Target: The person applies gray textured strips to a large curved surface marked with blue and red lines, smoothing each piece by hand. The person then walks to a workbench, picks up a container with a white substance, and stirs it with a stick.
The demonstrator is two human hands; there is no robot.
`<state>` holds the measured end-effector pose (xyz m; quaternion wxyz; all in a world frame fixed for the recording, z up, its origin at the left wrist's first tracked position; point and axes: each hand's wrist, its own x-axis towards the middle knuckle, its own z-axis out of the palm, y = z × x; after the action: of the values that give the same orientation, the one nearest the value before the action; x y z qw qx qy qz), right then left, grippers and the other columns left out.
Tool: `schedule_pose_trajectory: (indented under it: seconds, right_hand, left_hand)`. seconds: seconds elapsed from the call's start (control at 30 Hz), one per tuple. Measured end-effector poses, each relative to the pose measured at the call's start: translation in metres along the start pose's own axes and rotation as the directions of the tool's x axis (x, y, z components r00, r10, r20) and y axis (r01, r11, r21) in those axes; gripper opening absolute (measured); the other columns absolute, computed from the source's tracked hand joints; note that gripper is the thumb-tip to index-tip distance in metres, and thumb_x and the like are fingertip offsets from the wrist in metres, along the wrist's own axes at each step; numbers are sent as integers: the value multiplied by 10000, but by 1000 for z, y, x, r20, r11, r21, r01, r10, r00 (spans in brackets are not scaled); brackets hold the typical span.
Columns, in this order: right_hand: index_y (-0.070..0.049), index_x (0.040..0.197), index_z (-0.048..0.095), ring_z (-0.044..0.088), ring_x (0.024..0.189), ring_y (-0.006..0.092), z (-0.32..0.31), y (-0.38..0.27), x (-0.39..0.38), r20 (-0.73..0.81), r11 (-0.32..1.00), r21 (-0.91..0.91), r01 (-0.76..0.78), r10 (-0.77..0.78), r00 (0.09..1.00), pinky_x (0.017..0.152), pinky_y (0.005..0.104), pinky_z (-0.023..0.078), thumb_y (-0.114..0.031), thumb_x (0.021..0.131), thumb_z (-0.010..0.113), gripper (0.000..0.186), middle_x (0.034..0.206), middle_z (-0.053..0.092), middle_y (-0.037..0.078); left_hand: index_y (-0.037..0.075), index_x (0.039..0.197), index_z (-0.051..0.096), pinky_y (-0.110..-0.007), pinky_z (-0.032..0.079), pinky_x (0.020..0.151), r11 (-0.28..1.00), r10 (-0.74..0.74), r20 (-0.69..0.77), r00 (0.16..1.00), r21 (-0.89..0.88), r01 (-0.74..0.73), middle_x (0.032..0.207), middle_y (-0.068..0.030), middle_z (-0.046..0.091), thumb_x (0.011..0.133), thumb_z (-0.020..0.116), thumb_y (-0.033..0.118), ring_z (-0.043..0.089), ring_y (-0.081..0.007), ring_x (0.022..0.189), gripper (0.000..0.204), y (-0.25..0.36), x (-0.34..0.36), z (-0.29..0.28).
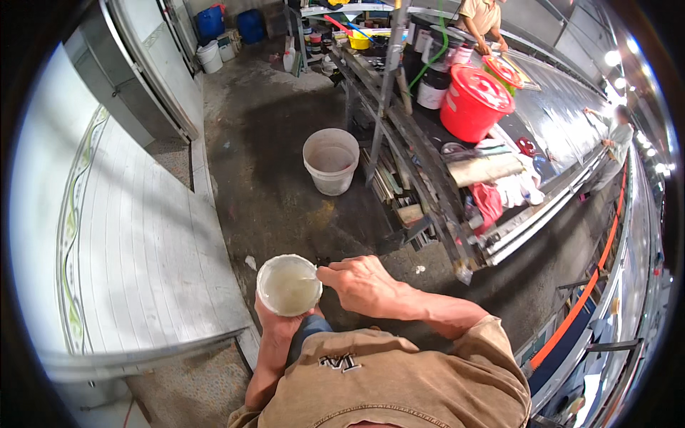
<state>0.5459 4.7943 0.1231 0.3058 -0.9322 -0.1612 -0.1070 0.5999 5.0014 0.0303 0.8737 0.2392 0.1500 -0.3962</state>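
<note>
At 9 o'clock a long white ribbed panel (135,250) w/ a green wavy line along its far edge fills the left side; its near end stops at a metal rail at approx 7 o'clock. Between the panel's right edge and the workbench runs a strip of stained concrete floor (264,143), open from 6 up to 12 o'clock, w/ only a grey-white bucket (331,160) standing in it, close to the bench legs.

Low centre, approx 6 o'clock: left hand (280,324) cups a small white tub (289,285) from below, fingers wrapped round its base. Tub is upright, holds a pale cloudy liquid or paste, can't tell which. Right hand (364,284) sits just right of it, fingers curled together, tips pinching something thin at the tub's rim; too small to make out.

From 12 to 3 o'clock the long workbench (428,164) slants across, its near edge crowded w/ wood strips and rags. A red bucket w/ lid (474,103) sits on top, paint tubs behind. Another person (481,18) leans on the bench at 1 o'clock, a second at approx 2. At 4 o'clock an orange rail (585,292) edges a narrow aisle.
</note>
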Motion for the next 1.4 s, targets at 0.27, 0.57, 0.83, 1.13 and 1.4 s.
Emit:
schedule_pose_trajectory:
  seconds: [0.27, 0.57, 0.83, 1.13, 1.4]
  right_hand:
    - [-31, 978, 574, 625, 722, 326, 6, 97, 214, -170, 993, -95, -70, 53, 984, 586, 434, 498, 14, 691, 607, 293, 794, 618, 101]
    - [-33, 975, 653, 661, 691, 339, -21, 212, 407, 30, 849, 390, -356, 375, 927, 600, 400, 514, 57, 804, 591, 203, 756, 661, 153]
    - [-53, 1016, 593, 627, 694, 334, -46, 349, 579, -103, 981, -139, -136, 123, 987, 571, 430, 492, 25, 723, 602, 304, 749, 603, 114]
    - [-46, 1024, 609, 634, 716, 332, -55, 468, 729, -336, 957, -97, -273, 226, 914, 598, 410, 512, 44, 744, 617, 293, 771, 621, 133]
    - [-10, 888, 619, 653, 687, 371, -88, 515, 848, -255, 814, 194, -548, 581, 773, 593, 399, 516, 39, 835, 569, 88, 742, 621, 188]
  left_hand:
    - [97, 1334, 505, -528, 619, 537, 998, -55, 49, 997, 28, 54, 1225, -174, 610, 938, 391, 525, 669, -379, 985, 595, 177, 181, 38]
    - [68, 1280, 565, -458, 502, 965, 984, 43, 52, 998, 172, -51, 1216, -80, 634, 982, 329, 488, 610, -249, 1143, 566, 323, 379, 84]
    - [85, 1282, 567, -461, 508, 962, 995, -9, 67, 998, 103, 2, 1226, -81, 635, 986, 332, 473, 610, -247, 1148, 542, 443, 530, 159]
    - [76, 1262, 568, -400, 572, 853, 959, -175, 182, 967, 256, 126, 1186, -72, 651, 1006, 278, 455, 647, -226, 1092, 541, 535, 725, 222]
    - [73, 1275, 562, -430, 524, 921, 910, -363, 252, 897, 303, 283, 1220, -85, 635, 1011, 278, 446, 626, -235, 1122, 538, 628, 892, 261]
